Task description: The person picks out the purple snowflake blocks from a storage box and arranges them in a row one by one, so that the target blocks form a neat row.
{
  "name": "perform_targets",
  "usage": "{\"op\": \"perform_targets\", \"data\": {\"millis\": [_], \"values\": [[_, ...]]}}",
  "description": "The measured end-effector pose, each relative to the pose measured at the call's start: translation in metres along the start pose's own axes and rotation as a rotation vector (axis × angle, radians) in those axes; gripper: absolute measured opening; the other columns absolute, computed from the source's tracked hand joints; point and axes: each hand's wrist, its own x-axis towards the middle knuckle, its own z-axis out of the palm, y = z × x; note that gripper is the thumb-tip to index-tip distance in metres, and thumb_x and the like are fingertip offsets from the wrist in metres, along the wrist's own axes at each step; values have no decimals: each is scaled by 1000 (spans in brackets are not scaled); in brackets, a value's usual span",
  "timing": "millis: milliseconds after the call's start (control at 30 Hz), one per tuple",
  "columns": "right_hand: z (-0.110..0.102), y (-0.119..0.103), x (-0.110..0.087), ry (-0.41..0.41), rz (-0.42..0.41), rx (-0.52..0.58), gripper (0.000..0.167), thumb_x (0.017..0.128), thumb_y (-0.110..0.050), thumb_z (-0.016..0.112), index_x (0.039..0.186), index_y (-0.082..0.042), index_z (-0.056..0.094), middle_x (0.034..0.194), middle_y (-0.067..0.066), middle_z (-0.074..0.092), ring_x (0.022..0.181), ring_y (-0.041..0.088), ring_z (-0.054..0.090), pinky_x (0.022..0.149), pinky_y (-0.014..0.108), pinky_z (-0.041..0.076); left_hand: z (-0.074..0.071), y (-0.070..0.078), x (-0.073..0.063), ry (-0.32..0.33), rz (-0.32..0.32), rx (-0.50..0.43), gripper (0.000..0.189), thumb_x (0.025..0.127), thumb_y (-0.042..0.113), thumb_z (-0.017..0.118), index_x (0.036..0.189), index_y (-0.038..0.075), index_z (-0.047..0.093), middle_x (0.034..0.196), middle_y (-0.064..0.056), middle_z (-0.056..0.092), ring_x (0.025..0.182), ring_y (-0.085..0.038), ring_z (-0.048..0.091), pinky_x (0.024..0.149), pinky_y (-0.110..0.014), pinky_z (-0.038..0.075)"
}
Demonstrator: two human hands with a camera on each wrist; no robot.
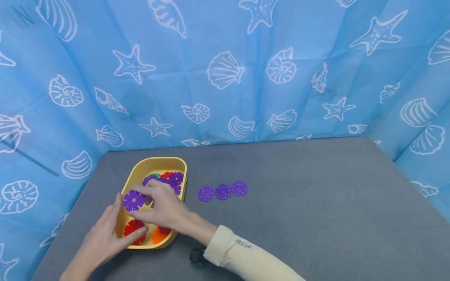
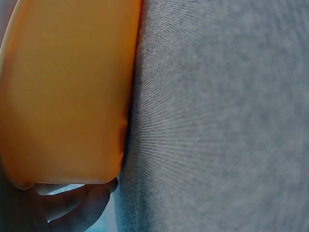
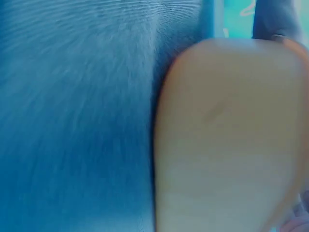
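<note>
In the head view, my right hand [image 1: 163, 205] is over the yellow bin [image 1: 121, 230] and pinches a purple notched plastic disc [image 1: 134, 200] between thumb and fingers. My left hand [image 1: 102, 234] holds the bin's left side, its thumb across the rim and its fingers along the outer wall. Fingers [image 2: 82, 208] also show beside the bin's wall [image 2: 67, 96] in the left wrist view. Inside the bin lie several more purple discs, red discs [image 1: 133, 230], an orange disc [image 1: 159, 235] and a partly hidden green disc [image 1: 154, 175].
Three purple discs [image 1: 223, 191] lie in a row on the grey table [image 1: 299, 203], right of the bin. A small black object [image 1: 197, 255] sits by the right sleeve. A blue shell-print curtain [image 1: 225, 105] stands behind the table and along its sides.
</note>
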Motion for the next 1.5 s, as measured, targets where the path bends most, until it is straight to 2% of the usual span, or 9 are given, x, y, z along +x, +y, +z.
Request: {"op": "perform_targets", "data": {"millis": [167, 300, 400, 500, 633, 767, 933, 1167, 1500], "values": [[-30, 3, -17, -23, -26, 13, 56, 86, -28, 83, 138, -12, 65, 103, 1, 65, 81, 0, 59, 71, 3, 49, -2, 1, 2, -33, -53, 12, 133, 80, 76, 67, 163, 7, -10, 142, -29, 41, 109, -32, 58, 80, -48, 63], [-62, 10, -35, -6, -28, 43, 57, 84, -25, 85, 136, -10, 66, 98, 4, 64, 80, 8, 62, 72, 10, 55, -3, 4, 5, -50, -82, 35, 135, 79, 80, 65, 162, 8, -13, 144, -30, 39, 108, -34, 57, 81, -51, 61], [-87, 18, -49, 43, -17, 66, 56, 83, -21, 86, 134, -7, 67, 97, 6, 64, 80, 14, 65, 72, 17, 59, -3, 5, 6, -53, -93, 58, 136, 78, 82, 63, 162, 7, -14, 145, -31, 39, 106, -36, 56, 82, -54, 60], [-112, 30, -63, 114, 8, 43, 55, 82, -18, 87, 132, -5, 69, 97, 6, 66, 80, 14, 67, 70, 22, 61, -3, 7, 8, -52, -100, 77, 136, 78, 84, 61, 162, 5, -12, 145, -32, 39, 107, -38, 56, 84, -56, 59], [-142, 50, -83, 191, 59, -25, 54, 79, -18, 88, 128, -2, 71, 94, 7, 68, 79, 15, 69, 68, 27, 62, -2, 8, 8, -46, -109, 99, 136, 78, 84, 59, 162, 3, -10, 145, -33, 39, 109, -40, 56, 84, -57, 59], [-162, 73, -103, 220, 129, -96, 54, 78, -17, 89, 125, 0, 71, 94, 8, 69, 79, 21, 70, 67, 31, 63, -2, 9, 9, -45, -135, 105, 136, 78, 85, 58, 162, 2, -10, 143, -34, 39, 106, -38, 56, 80, -53, 60], [-180, 102, -124, 176, 229, -194, 53, 78, -17, 88, 125, 2, 71, 96, 10, 68, 82, 19, 68, 68, 32, 61, -2, 12, 10, -57, -175, 93, 138, 78, 87, 56, 161, 0, -12, 142, -35, 38, 104, -37, 56, 81, -53, 60], [-199, 130, -138, 115, 320, -256, 55, 76, -13, 88, 124, 6, 69, 93, 14, 67, 82, 23, 67, 64, 21, 52, -4, 12, 12, -57, -185, 81, 138, 78, 87, 56, 161, 1, -12, 143, -36, 37, 108, -40, 55, 83, -56, 60], [-189, 148, -135, -72, 402, -271, 56, 78, -23, 89, 124, 3, 70, 95, 10, 69, 82, 16, 64, 70, 29, 54, -5, 10, 11, -59, -147, 41, 136, 79, 84, 59, 161, 4, -14, 148, -34, 34, 116, -44, 50, 92, -62, 56]]}}
